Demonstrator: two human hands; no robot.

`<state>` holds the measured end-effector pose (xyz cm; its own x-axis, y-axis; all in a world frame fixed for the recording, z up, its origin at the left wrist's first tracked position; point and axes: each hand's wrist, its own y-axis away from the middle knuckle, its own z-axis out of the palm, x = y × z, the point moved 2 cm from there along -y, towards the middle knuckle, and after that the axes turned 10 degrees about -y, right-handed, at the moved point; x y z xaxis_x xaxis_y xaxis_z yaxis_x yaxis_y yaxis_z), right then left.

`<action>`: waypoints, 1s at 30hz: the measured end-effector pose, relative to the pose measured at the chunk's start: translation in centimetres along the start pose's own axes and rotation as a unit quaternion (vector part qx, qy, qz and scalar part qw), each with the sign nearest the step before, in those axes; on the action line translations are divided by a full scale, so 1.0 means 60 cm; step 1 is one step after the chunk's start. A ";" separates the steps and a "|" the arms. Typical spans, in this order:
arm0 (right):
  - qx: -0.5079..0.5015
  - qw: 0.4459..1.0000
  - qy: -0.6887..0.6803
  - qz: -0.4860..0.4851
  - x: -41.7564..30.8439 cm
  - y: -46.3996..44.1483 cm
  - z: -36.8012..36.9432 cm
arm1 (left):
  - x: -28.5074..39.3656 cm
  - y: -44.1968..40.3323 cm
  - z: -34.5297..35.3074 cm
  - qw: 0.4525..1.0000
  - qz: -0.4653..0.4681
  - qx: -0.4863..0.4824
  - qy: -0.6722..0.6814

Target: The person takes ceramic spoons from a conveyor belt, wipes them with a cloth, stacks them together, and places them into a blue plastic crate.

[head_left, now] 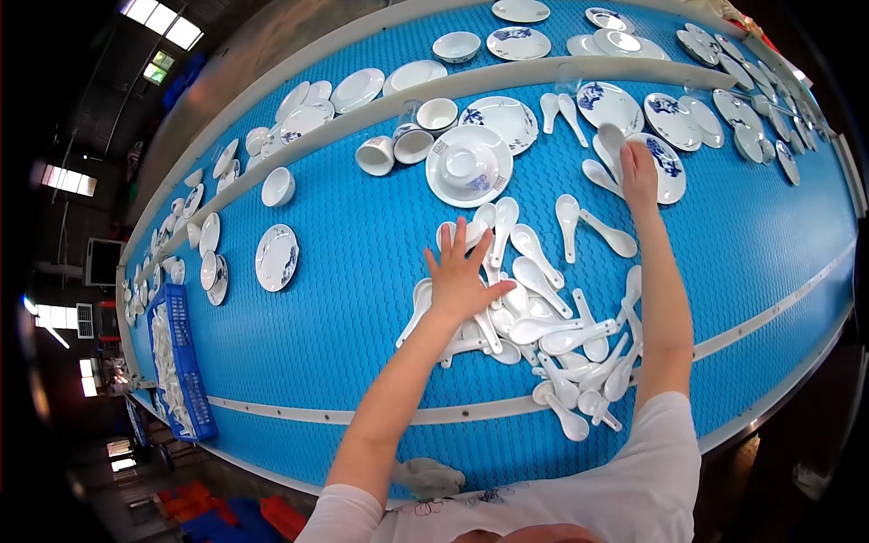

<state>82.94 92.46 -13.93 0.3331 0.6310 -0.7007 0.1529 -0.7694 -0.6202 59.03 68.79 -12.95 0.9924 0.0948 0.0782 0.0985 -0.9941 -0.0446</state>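
Observation:
My left hand [462, 276], fingers spread, lies over the upper left part of a heap of white spoons [543, 330] on the blue belt [353, 271]. My right hand [640, 176] is closed on a white spoon [612, 138], whose bowl points away from me. Just left of that hand rests another white spoon [599, 176]. A plate with a blue pattern [668, 163] lies beside and partly behind the right hand. Two loose spoons [568, 222] sit between my hands. Beyond my left hand is a stack of white plates [444, 185] with a small dish on top.
White cups [376, 157] and patterned plates [277, 258] stand farther along the belt. A blue crate [181, 348] with white pieces sits at the left. Pale rails [362, 416] divide the belt lengthwise. A grey cloth [427, 477] lies at the near edge.

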 end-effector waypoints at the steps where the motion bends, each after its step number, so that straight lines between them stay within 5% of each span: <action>1: -0.010 0.999 -0.008 -0.047 0.011 -0.031 0.025 | -0.002 -0.004 0.001 0.999 -0.012 -0.031 0.009; 7: -0.151 0.988 -0.035 0.010 0.088 -0.099 0.180 | -0.010 -0.008 0.008 0.998 -0.006 -0.065 -0.001; 9: -0.115 0.959 0.226 -0.129 0.077 -0.071 0.205 | -0.018 -0.004 0.013 0.998 0.005 -0.064 0.007; 10: -0.119 0.958 0.229 -0.127 0.069 -0.062 0.205 | -0.020 -0.003 0.013 0.998 0.019 -0.053 0.014; 13: -0.250 0.963 0.083 0.060 0.018 -0.027 0.183 | -0.028 0.013 0.011 0.999 0.020 -0.025 0.036; 19: -0.218 0.972 0.091 0.019 -0.130 0.127 0.170 | -0.051 0.085 0.010 0.996 0.010 0.066 0.063; 26: -0.219 0.973 -0.007 0.073 -0.302 0.307 0.265 | -0.156 0.273 -0.029 0.993 -0.099 0.060 0.015; 27: -0.294 0.940 -0.081 0.152 -0.337 0.319 0.286 | -0.181 0.307 -0.032 0.990 -0.127 0.061 0.005; 30: -0.275 0.957 -0.074 0.053 -0.448 0.407 0.362 | -0.266 0.415 -0.042 0.975 -0.203 0.068 -0.061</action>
<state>57.52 58.85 -17.89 0.2449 0.5226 -0.8166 0.6065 -0.7397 -0.2915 45.46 42.37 -12.80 0.8697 0.4935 -0.0008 0.4865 -0.8576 -0.1669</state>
